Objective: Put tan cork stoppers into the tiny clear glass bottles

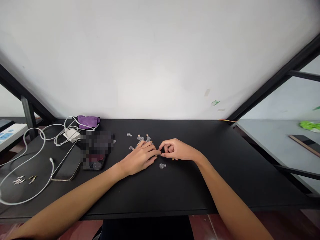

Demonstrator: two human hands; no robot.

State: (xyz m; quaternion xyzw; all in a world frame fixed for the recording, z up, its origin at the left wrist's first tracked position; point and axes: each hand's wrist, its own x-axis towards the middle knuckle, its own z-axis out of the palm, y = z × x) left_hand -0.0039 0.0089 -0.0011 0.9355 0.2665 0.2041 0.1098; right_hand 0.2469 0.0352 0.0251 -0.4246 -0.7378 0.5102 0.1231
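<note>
My left hand [139,158] lies on the black table [160,193] with its fingers reaching right, and my right hand [175,150] curls in to meet it. Their fingertips nearly touch near the middle, and something tiny may sit there, but I cannot tell what. Just below them rests a small round glass vial [162,165]. Several similar vials, such as one [129,134] and another [147,138], lie scattered above my left hand. A small tan piece [173,159], perhaps a cork, shows under my right hand.
To the left lie a dark phone [67,163], a pixelated patch [96,149], a white charger [72,134], tangled white cables [35,166], a purple cloth [87,122] and small metal pieces [19,180]. A white wall [160,60] rises behind the table.
</note>
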